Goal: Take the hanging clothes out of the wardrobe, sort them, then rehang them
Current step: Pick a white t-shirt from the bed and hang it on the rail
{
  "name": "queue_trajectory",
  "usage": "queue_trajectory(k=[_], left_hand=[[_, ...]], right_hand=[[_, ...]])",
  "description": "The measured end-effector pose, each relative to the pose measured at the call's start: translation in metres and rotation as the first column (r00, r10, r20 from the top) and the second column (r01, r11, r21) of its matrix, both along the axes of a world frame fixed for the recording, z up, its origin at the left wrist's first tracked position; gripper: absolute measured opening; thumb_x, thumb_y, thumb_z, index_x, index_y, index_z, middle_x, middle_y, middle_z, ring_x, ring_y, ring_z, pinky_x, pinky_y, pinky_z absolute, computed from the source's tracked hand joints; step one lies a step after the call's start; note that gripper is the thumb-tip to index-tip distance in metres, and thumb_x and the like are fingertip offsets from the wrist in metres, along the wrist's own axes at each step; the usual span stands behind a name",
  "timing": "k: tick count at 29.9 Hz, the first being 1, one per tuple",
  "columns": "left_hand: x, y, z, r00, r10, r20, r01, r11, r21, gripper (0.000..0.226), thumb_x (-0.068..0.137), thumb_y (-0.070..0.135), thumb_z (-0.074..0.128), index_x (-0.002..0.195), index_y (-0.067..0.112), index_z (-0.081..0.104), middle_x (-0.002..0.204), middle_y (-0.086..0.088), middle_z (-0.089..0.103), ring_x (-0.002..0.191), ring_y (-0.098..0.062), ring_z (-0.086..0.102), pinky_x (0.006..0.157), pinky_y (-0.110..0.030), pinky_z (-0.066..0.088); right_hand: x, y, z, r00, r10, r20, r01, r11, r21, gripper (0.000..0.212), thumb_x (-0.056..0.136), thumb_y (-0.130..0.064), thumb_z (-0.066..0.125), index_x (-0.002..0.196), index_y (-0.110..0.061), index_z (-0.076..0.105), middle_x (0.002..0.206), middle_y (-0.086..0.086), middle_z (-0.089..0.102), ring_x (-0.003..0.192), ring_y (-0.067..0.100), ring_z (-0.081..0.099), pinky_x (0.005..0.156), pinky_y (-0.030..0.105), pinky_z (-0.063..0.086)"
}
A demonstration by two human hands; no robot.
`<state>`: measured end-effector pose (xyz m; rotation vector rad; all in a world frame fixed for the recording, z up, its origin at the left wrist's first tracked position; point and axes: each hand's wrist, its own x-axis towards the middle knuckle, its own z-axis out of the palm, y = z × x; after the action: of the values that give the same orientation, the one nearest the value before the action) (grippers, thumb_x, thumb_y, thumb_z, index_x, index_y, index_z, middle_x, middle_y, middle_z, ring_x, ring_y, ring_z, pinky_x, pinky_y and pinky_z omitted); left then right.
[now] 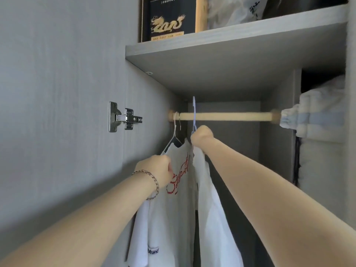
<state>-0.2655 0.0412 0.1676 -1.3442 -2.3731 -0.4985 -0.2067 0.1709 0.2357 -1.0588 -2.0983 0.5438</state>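
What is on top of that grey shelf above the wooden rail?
A black box with a gold dragon, a light wooden post and a crumpled white bag. Whatever lies behind them is hidden.

Black dragon box up on the shelf is chopped off by the top edge, and its small gold print is too tiny to read. On the right hand the fingers are out of sight behind the knuckles at the lilac hanger, whose arms are buried under a white shirt. On the left hand the fingertips vanish into the red-lettered shirt; that lettering is creased, unreadable. Both shirts run off the bottom edge.
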Motion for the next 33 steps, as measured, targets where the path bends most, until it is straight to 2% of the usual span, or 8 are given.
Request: queue_trajectory(k=[9, 15, 20, 22, 24, 26, 28, 33], left_hand=[[-0.029, 0.02, -0.001, 0.999, -0.018, 0.026, 0.017, 0.999, 0.033, 0.015, 0.091, 0.024, 0.043, 0.082, 0.026, 0.054, 0.091, 0.003, 0.062, 0.086, -0.019, 0.057, 0.07, -0.024, 0.041], [-0.032, 0.026, -0.014, 0.997, -0.008, 0.079, -0.006, 0.985, 0.174, 0.017, 0.089, 0.023, 0.044, 0.093, 0.023, 0.061, 0.101, 0.001, 0.067, 0.096, -0.023, 0.061, 0.071, -0.024, 0.04], [-0.029, 0.015, -0.021, 0.997, 0.029, 0.065, -0.041, 0.981, 0.192, 0.015, 0.091, 0.026, 0.044, 0.095, 0.027, 0.058, 0.102, 0.002, 0.067, 0.096, -0.021, 0.062, 0.073, -0.025, 0.043], [-0.026, 0.007, -0.023, 0.998, 0.039, 0.052, -0.046, 0.989, 0.141, 0.014, 0.092, 0.026, 0.042, 0.094, 0.025, 0.056, 0.103, 0.001, 0.066, 0.095, -0.022, 0.061, 0.072, -0.025, 0.042], [-0.02, -0.001, -0.025, 0.998, 0.033, 0.057, -0.036, 0.998, 0.058, 0.018, 0.092, 0.025, 0.042, 0.098, 0.022, 0.058, 0.104, 0.0, 0.065, 0.096, -0.023, 0.061, 0.073, -0.026, 0.042], [-0.01, -0.009, -0.029, 0.998, -0.002, 0.068, 0.005, 0.999, -0.048, 0.022, 0.092, 0.023, 0.042, 0.104, 0.019, 0.059, 0.106, -0.001, 0.064, 0.098, -0.024, 0.061, 0.075, -0.027, 0.043], [0.003, -0.015, -0.036, 0.995, -0.058, 0.081, 0.07, 0.985, -0.155, 0.023, 0.091, 0.022, 0.042, 0.105, 0.015, 0.059, 0.105, -0.003, 0.063, 0.098, -0.025, 0.061, 0.076, -0.028, 0.044], [0.068, -0.029, -0.083, 0.941, -0.284, 0.186, 0.334, 0.871, -0.359, 0.017, 0.087, 0.013, 0.043, 0.074, 0.011, 0.054, 0.068, -0.005, 0.055, 0.074, -0.026, 0.057, 0.069, -0.027, 0.045]], right_hand=[[-0.077, 0.033, -0.037, 0.997, 0.074, 0.039, -0.069, 0.992, -0.108, 0.044, 0.102, -0.018, 0.032, 0.137, 0.007, 0.034, 0.142, 0.019, 0.043, 0.134, 0.027, 0.04, 0.109, 0.028, 0.03], [-0.094, 0.036, -0.059, 0.968, 0.135, -0.213, -0.18, 0.962, -0.207, 0.026, 0.098, -0.015, 0.042, 0.111, 0.006, 0.051, 0.108, 0.02, 0.06, 0.112, 0.025, 0.055, 0.076, 0.028, 0.044], [-0.083, 0.006, -0.089, 0.911, 0.412, -0.037, -0.402, 0.863, -0.306, 0.068, 0.097, -0.026, 0.042, 0.148, -0.002, 0.003, 0.142, 0.016, 0.04, 0.111, 0.019, 0.048, 0.09, 0.026, 0.04], [-0.067, 0.002, -0.099, 0.908, 0.401, -0.118, -0.418, 0.865, -0.277, 0.071, 0.095, -0.037, 0.045, 0.147, -0.005, 0.009, 0.127, 0.016, 0.054, 0.106, 0.023, 0.055, 0.093, 0.033, 0.045], [-0.044, -0.003, -0.103, 0.931, 0.34, -0.136, -0.365, 0.886, -0.285, 0.052, 0.096, -0.036, 0.043, 0.139, -0.011, 0.027, 0.101, 0.011, 0.062, 0.079, 0.019, 0.058, 0.071, 0.027, 0.048], [-0.014, -0.01, -0.114, 0.968, 0.251, -0.009, -0.236, 0.901, -0.364, 0.02, 0.097, -0.022, 0.04, 0.107, -0.009, 0.052, 0.072, 0.004, 0.058, 0.058, 0.014, 0.055, 0.05, 0.019, 0.041], [0.023, -0.021, -0.13, 0.961, 0.241, 0.134, -0.144, 0.852, -0.503, 0.02, 0.094, -0.011, 0.039, 0.076, -0.011, 0.049, 0.052, 0.0, 0.047, 0.041, 0.01, 0.048, 0.037, 0.015, 0.032], [0.139, -0.081, -0.194, 0.868, 0.22, 0.445, 0.068, 0.835, -0.546, 0.033, 0.095, -0.017, 0.043, 0.124, -0.002, 0.05, 0.106, 0.014, 0.065, 0.06, 0.011, 0.054, 0.043, 0.013, 0.043]])
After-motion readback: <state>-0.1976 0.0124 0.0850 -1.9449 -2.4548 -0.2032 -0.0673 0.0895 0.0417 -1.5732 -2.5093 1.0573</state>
